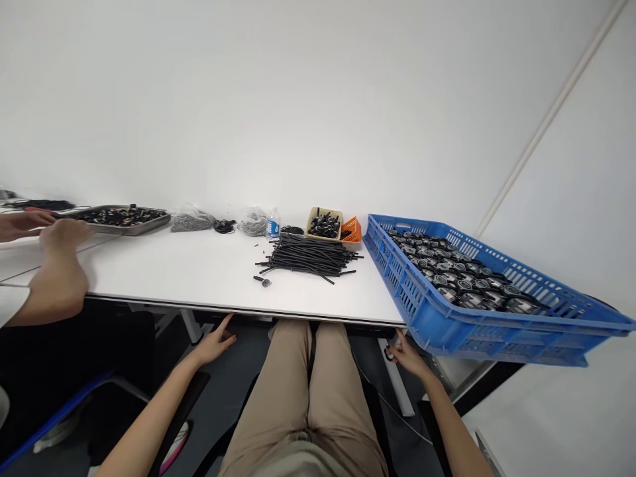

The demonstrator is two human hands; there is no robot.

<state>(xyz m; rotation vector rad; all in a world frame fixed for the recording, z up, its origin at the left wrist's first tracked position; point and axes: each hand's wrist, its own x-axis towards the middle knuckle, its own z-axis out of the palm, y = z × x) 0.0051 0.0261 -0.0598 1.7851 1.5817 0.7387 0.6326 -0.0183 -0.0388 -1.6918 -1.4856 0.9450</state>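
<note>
Table front edge just above both hands, nothing lifted yet. Left hand empty, fingers loosely apart, index tip at the edge. Right hand under blue crate corner, fingers half curled by a small dark item; grip unclear. Further in: black rods heaped, untouched, small black part beside, beige bin, orange basket. Far left, co-worker's hand at metal tray.

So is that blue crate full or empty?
Partly full: the blue crate holds black round parts in roughly one layer, well below its rim.
</note>
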